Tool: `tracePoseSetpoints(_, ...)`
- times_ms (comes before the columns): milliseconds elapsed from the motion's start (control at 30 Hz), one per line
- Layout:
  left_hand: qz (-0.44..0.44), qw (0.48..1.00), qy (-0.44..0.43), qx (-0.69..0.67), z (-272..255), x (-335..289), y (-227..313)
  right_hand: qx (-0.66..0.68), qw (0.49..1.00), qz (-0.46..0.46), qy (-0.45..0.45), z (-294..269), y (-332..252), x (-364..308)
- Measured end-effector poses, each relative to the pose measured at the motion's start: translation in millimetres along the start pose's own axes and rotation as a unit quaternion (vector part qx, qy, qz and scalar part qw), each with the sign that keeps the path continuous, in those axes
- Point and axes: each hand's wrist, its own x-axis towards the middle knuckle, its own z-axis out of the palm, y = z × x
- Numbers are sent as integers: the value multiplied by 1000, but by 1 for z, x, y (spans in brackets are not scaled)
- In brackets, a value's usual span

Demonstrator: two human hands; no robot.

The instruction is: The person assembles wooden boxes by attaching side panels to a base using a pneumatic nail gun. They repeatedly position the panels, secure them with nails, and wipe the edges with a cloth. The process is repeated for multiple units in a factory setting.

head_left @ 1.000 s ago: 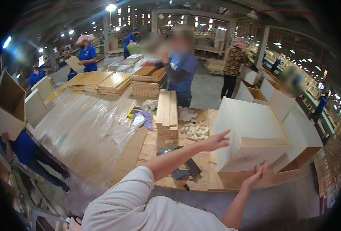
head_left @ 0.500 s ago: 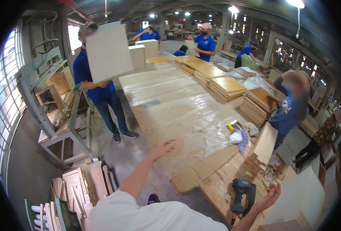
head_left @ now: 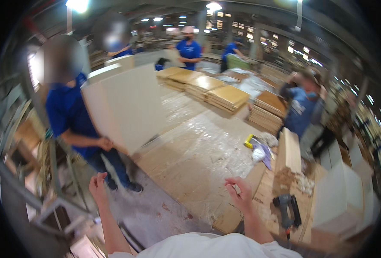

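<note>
My left hand [head_left: 98, 187] is raised over the aisle floor at the left, holding nothing, its fingers partly curled and apart. Over the near part of the big worktable [head_left: 186, 165] hovers my right hand [head_left: 240, 193], empty, thumb and fingers spread. Between and beyond my hands, a large pale box-shaped wooden panel piece [head_left: 132, 107] stands on the table's left side. A co-worker in a blue shirt [head_left: 70, 112] grips its lower near edge. A black nail gun [head_left: 287, 210] lies on the boards to the right of my right hand.
Stacked boards [head_left: 225, 95] run along the table's far side. A yellow-handled tool [head_left: 250, 140] and a purple cloth [head_left: 265, 157] lie near a pale wooden beam [head_left: 289, 150]. White cabinet boxes [head_left: 341, 193] stand at the right. Several other people stand around the table.
My view has turned left. Both my hands have come up in front of me. The co-worker has come nearer, and the pale panel piece is now lowered onto the table.
</note>
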Motion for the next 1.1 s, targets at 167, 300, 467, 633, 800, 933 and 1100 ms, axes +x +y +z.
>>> tracePoseSetpoints(167, 80, 991, -108, 0, 91, 44, 12, -87, 995, 39, 16, -16, -1, -15)
tracePoseSetpoints(300, 120, 974, -175, 73, 164, 25, 22, -194, 972, 107, 78, -47, -21, -39)
tracePoseSetpoints(467, 80, 987, -138, -10, 196, -24, -2, -209, 958, 163, 114, -63, -30, -71)
tracePoseSetpoints(633, 118, 977, -136, 114, 200, -39, -16, -224, 945, 203, 126, -77, -33, -90)
tracePoseSetpoints(800, 195, 965, -146, 92, 204, -29, -15, -284, 930, 207, 104, -111, -6, -97)
tracePoseSetpoints(933, 165, 973, -128, 97, 218, -61, 11, -292, 919, 220, 147, -164, 31, -108)
tracePoseSetpoints(1100, 156, 971, -114, 142, 264, -140, 50, -350, 873, 292, 172, -225, 100, -151)
